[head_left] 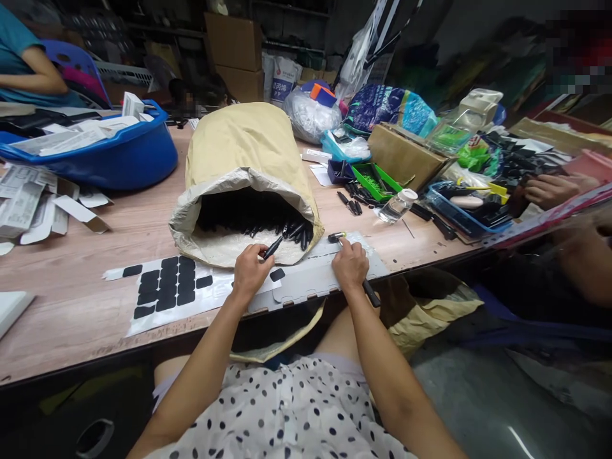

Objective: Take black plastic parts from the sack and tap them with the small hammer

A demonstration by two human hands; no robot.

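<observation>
My left hand (252,271) is closed on a slim black pen-shaped piece (273,247), its tip pointing up and right. Just beyond it gapes the mouth of a tan sack (243,137) lying on its side, with many similar black pieces (296,233) inside. My right hand (350,262) grips a small mallet by its black handle (371,293). The mallet's head (337,237), black with a yellowish end, lies over a grey board (310,280) along the table edge. White sheets with black rounded stickers (167,284) lie left of my left hand.
A blue basin (138,153) of white boxes stands at the left, beside loose boxes (29,204). To the right are a green tray (377,182), a clear bottle (398,205) and a blue basket (466,207). Another person's hand (549,190) is at far right.
</observation>
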